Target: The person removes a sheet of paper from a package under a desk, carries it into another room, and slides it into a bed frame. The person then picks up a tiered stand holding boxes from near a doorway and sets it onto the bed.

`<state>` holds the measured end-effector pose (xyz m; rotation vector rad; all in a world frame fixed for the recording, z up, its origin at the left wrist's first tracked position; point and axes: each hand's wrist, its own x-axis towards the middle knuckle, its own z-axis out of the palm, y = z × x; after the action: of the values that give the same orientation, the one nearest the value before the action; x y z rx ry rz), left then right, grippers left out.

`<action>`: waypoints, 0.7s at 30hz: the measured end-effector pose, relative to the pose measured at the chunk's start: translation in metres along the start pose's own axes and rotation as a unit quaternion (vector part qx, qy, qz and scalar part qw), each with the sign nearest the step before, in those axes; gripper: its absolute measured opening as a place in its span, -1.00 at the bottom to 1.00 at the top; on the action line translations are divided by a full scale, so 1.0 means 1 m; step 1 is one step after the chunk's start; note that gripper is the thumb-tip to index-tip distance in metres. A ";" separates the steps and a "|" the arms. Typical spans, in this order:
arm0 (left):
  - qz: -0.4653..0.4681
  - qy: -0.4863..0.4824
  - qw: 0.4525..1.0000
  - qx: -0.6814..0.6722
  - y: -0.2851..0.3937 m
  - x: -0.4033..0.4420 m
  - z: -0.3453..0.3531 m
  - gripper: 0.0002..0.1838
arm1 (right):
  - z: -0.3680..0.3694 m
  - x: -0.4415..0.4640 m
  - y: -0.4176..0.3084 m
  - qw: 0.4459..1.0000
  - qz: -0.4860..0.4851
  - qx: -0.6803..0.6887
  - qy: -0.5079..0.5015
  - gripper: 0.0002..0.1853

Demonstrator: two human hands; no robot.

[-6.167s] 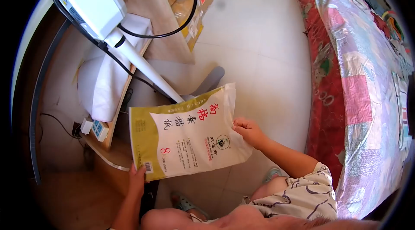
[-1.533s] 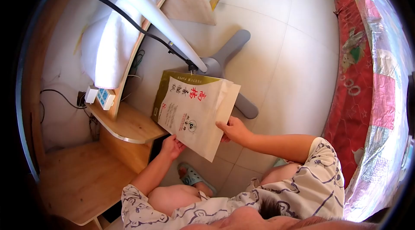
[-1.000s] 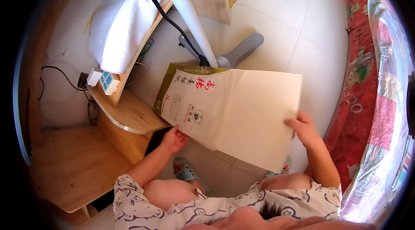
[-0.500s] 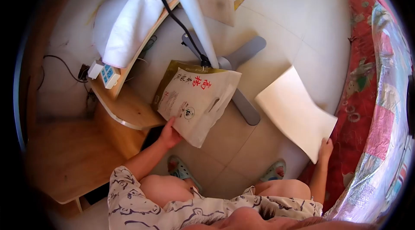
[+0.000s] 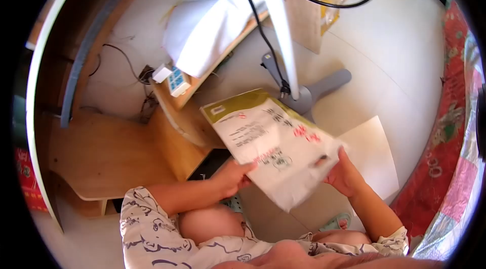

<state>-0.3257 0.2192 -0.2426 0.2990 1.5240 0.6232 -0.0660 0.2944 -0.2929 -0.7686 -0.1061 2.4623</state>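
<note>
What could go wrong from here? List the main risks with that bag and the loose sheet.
The left hand grips one edge of the bag, with the right hand at its handle end; if that end is open, which I cannot tell, anything inside might slide out.
The pale sheet is close to a sandalled foot, so it could get stepped on.
The bag shows beside the stand, so swinging it might cause a knock.

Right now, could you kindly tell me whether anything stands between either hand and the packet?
Nothing visible does: the left hand grips the near edge of the packet, and the right hand is at its handle end. The pale sheet shows behind, not between them.
</note>
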 end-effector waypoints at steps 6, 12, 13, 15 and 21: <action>0.085 -0.036 0.987 0.133 0.013 -0.051 0.012 -0.69 | -0.011 -0.002 0.028 0.986 -0.058 -0.118 0.105 -0.59; 0.040 -0.146 0.983 -0.109 -0.004 -0.090 -0.019 -0.53 | 0.008 -0.014 0.016 0.980 -0.077 -0.183 0.005 -0.60; 0.047 -0.114 0.982 -0.146 -0.006 -0.095 -0.018 -0.51 | 0.011 -0.015 0.011 0.972 -0.077 -0.221 -0.027 -0.61; 0.085 -0.076 0.988 -0.100 -0.017 -0.101 -0.016 -0.52 | 0.012 -0.010 -0.004 0.916 -0.123 -0.374 -0.073 -0.62; 0.263 0.034 0.954 -0.144 -0.064 -0.099 -0.004 -0.58 | 0.065 0.028 -0.039 0.850 -0.059 -0.510 -0.121 -0.54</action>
<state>-0.3105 0.1121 -0.1955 0.4669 1.3952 1.2745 -0.1014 0.3473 -0.2438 -0.7829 -1.5945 2.2474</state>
